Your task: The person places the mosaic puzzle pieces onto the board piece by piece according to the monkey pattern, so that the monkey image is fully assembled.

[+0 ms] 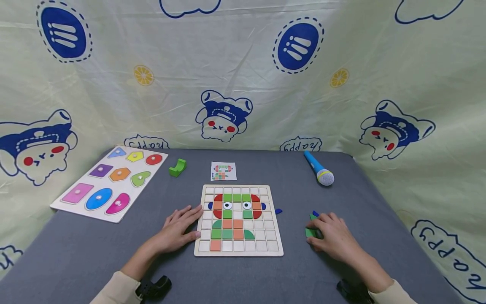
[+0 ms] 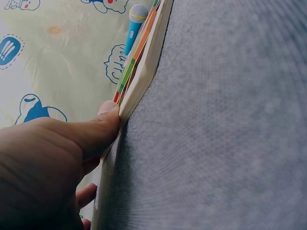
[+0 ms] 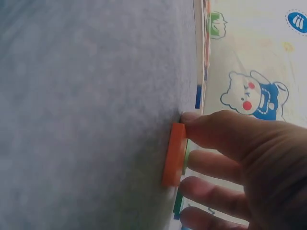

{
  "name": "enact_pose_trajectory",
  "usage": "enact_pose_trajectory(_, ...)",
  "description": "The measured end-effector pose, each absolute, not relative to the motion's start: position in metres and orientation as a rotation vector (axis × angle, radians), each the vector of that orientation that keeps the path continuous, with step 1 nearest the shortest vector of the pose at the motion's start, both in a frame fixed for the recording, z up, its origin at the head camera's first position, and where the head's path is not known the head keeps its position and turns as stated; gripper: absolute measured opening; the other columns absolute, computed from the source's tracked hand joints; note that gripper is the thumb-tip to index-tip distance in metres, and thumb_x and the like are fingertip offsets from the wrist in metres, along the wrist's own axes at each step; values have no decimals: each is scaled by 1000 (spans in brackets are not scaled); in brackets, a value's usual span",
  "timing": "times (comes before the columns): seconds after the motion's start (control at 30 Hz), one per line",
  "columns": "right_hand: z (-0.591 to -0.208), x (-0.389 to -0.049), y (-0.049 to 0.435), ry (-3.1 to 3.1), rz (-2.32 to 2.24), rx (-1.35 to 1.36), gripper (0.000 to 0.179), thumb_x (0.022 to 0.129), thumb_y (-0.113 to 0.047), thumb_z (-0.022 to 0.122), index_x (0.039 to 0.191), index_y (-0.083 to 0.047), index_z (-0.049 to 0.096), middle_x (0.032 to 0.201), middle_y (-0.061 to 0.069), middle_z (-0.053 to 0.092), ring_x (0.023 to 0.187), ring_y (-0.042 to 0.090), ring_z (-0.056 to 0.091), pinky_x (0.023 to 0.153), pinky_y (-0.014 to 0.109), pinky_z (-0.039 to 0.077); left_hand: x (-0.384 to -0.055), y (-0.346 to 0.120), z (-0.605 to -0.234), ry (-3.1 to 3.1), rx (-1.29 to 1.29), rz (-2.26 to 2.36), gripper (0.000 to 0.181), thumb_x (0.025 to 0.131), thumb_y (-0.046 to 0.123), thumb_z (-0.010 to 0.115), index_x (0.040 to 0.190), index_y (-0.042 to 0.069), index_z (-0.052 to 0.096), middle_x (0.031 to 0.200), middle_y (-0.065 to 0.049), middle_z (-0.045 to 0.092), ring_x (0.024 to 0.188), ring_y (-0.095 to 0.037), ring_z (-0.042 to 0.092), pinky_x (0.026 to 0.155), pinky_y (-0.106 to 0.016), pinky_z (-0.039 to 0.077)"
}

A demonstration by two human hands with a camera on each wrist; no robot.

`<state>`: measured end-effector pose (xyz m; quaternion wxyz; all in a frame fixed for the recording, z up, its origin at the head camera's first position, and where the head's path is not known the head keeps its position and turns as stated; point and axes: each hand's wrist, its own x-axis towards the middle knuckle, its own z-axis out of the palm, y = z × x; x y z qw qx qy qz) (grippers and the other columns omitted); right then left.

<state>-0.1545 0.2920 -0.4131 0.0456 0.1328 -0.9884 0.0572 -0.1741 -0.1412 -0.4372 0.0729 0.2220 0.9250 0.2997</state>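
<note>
A mosaic board (image 1: pixel 265 245) with a white grid lies flat, bearing red, green, orange, blue and eye-marked tiles. My left hand (image 1: pixel 180 226) rests at its left edge, thumb and fingertips touching the rim, fingers extended. To the board's right, my right hand (image 1: pixel 334 236) reaches down over several loose tiles, its fingers slightly bent. A green tile (image 1: pixel 309 233) shows under its fingertips, and a blue piece (image 1: pixel 315 213) lies just beyond. In the right wrist view an orange tile (image 3: pixel 173 155) sits by the thumb; the fingers stay apart from the thumb.
Behind the board lies a small pattern card (image 1: pixel 223 171). A shape puzzle board (image 1: pixel 130 196) is at the left, near a green curved block (image 1: pixel 177 168). A blue toy microphone (image 1: pixel 319 169) lies back right. Another blue piece (image 1: pixel 279 211) sits beside the board's right edge.
</note>
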Motion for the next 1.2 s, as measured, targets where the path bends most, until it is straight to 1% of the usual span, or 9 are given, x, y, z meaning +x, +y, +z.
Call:
enact_pose_trajectory(0.17,-414,-155,297,-3026,175,396,29,73,-30,79,98,-18,71,95,0,60,90,22,49,72,40,36,-174,-141,-437,2778,665,897,64,91,30,60,147,10,34,155,-8,30,144,-39,18,111,-65,6)
enact_pose_trajectory(0.33,-414,-155,301,-3041,177,378,25,75,-29,78,97,-19,71,98,0,62,93,23,51,73,41,37,-173,-141,-436,2781,663,896,64,91,29,60,147,10,34,155,-8,31,144,-39,19,110,-65,6)
enact_pose_trajectory(0.53,-414,-155,303,-3046,183,377,22,76,-29,77,95,-20,71,96,-2,61,94,23,51,73,40,36,-173,-140,-434,2782,671,898,64,91,28,60,146,8,35,154,-10,32,143,-40,20,110,-65,7)
enact_pose_trajectory(0.67,-411,-155,299,-3022,175,396,22,76,-29,77,95,-19,71,93,-2,60,92,22,50,74,42,38,-172,-140,-434,2782,675,896,63,91,27,60,146,7,35,154,-11,32,143,-40,20,110,-65,7)
enact_pose_trajectory(0.87,-405,-152,284,-2933,184,478,23,75,-29,78,94,-18,71,91,-3,60,91,20,50,78,44,39,-173,-141,-434,2777,679,898,64,91,28,60,146,8,34,154,-10,31,144,-40,19,110,-65,7)
enact_pose_trajectory(0.97,-403,-152,271,-2892,188,536,23,75,-30,78,93,-19,71,89,-5,59,89,18,50,79,42,39,-173,-141,-435,2774,676,905,65,91,30,60,147,8,34,155,-10,31,144,-40,18,110,-65,6)
enact_pose_trajectory(1.2,-399,-152,236,-2836,228,687,23,73,-30,80,92,-21,71,89,-7,58,86,11,46,75,34,38,-172,-141,-436,2776,671,910,66,91,32,61,147,9,34,155,-9,30,144,-40,18,110,-65,6)
